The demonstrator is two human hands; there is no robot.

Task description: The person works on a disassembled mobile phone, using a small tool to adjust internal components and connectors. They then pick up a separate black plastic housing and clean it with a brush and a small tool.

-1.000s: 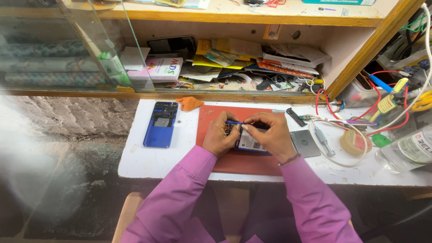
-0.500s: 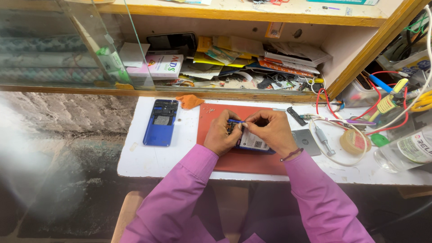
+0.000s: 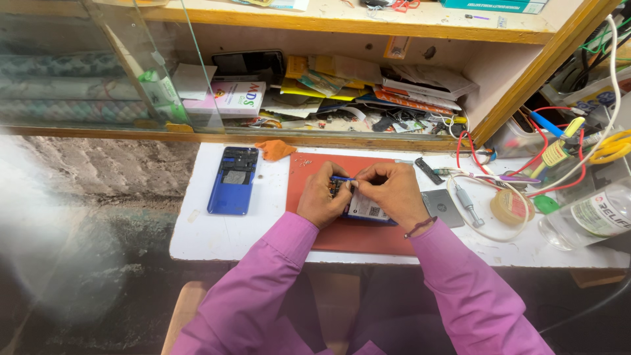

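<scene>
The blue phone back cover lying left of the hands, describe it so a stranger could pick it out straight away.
Start at the white table, then find the red mat in its middle. Just left of the mat lies the blue phone back cover, inner side up, below the orange cloth. It is the only blue slab lying untouched.

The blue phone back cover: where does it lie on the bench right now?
In the head view, the blue phone back cover lies on the white bench top, left of the red mat and beside the left hand.
</scene>
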